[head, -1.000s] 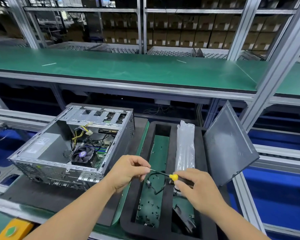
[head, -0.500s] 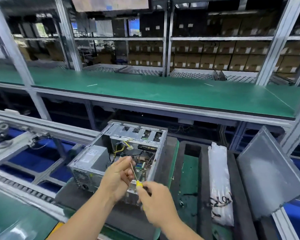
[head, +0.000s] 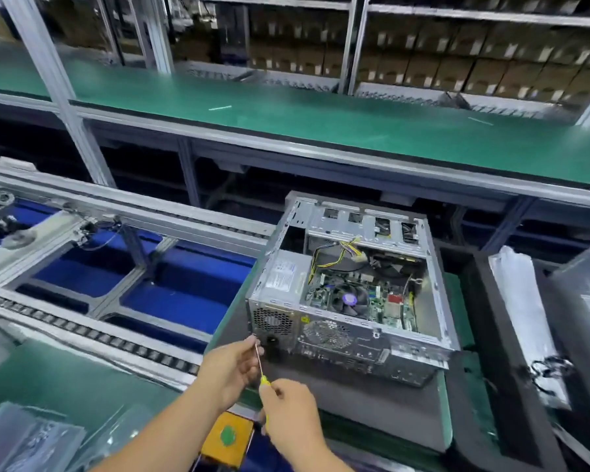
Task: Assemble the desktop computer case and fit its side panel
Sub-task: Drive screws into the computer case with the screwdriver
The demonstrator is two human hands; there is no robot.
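Note:
The open silver computer case (head: 351,338) lies on its side on a dark mat, its motherboard, fan and yellow cables showing. My right hand (head: 292,415) grips the yellow handle of a thin screwdriver (head: 260,364). My left hand (head: 232,366) pinches the shaft near its tip, just left of the case's rear lower corner by the power supply grille. The dark grey side panel (head: 583,321) leans at the far right edge, partly cut off.
A black foam tray (head: 474,335) with a clear plastic bag (head: 521,318) and a black cable sits right of the case. A conveyor frame (head: 116,264) over blue bins runs on the left. A yellow button box (head: 228,439) sits at the near edge. A green shelf (head: 321,120) spans behind.
The view has swung left and the case now lies to the right. Both hands have carried the screwdriver from above the case opening down to its rear lower left corner.

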